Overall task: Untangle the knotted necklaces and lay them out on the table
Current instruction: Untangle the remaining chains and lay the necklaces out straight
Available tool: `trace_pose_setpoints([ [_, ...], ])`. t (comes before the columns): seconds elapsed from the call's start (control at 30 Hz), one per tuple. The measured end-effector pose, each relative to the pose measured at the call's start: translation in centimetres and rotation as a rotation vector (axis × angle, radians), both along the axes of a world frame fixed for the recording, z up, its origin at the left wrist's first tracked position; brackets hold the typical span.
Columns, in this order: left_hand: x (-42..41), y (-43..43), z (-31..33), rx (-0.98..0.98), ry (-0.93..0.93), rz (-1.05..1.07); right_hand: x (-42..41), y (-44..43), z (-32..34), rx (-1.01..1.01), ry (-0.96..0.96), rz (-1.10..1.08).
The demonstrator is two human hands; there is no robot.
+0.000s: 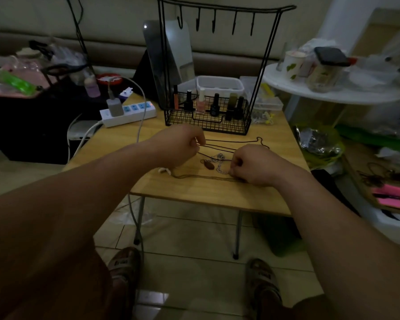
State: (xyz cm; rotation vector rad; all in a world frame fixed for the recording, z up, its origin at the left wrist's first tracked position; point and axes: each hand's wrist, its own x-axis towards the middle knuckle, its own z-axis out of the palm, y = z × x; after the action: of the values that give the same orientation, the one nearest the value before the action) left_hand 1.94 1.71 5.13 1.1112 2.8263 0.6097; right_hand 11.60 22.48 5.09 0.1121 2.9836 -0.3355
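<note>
Necklaces (214,159) lie in a loose tangle on the near middle of the table (194,195), in front of a black wire rack (208,116) that holds small bottles. The untangling looks about midway: strands are drawn out sideways, but several cross in the centre. Left grip (183,144) is closed in a pinch on one end of a dark cord (226,141). Right grip (256,165) has its fingers curled down at the tangle's right edge, apparently pinching a strand of the necklaces, though it is too dim to tell which one. The next move, as I judge it, calls for drawing the cord slowly leftward while the right grip pins the rest, watching for a snag. The cord runs in thin, near-parallel lines from the left grip toward the rack's right foot, a dull brownish chain (203,177) lies nearly straight along the near side, a bright silver chain (218,167) curls between the grips, and a small brown oval pendant (209,165) sits just beside it
</note>
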Motion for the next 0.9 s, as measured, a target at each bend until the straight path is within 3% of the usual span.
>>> trace_pose_setpoints([
  [0.1,-0.7,-1.1,-0.4,0.143,-0.012,0.064,0.0,-0.1,0.0,0.029,-0.039,0.058],
  [0.2,-0.4,-1.5,-1.3,0.315,-0.076,0.074,0.4,0.4,0.5,-0.118,-0.033,0.037],
  [0.43,1.4,1.5,-1.5,0.327,-0.222,-0.136,0.4,0.2,2.1,-0.929,0.147,-0.115],
  [0.57,1.4,2.3,-1.9,0.268,-0.259,-0.170,-0.5,-0.1,2.3,-1.282,0.207,-0.111],
  [0.67,1.0,2.3,-2.2,0.327,-0.363,-0.183,-1.0,0.2,2.7,-1.540,0.222,-0.156],
  [0.77,0.8,1.7,-1.9,0.410,-0.521,-0.192,-1.6,1.0,2.7,-1.633,0.232,-0.214],
  [0.9,0.1,0.5,-1.0,0.513,-0.657,-0.173,-2.4,2.6,2.3,-1.558,0.280,-0.340],
])
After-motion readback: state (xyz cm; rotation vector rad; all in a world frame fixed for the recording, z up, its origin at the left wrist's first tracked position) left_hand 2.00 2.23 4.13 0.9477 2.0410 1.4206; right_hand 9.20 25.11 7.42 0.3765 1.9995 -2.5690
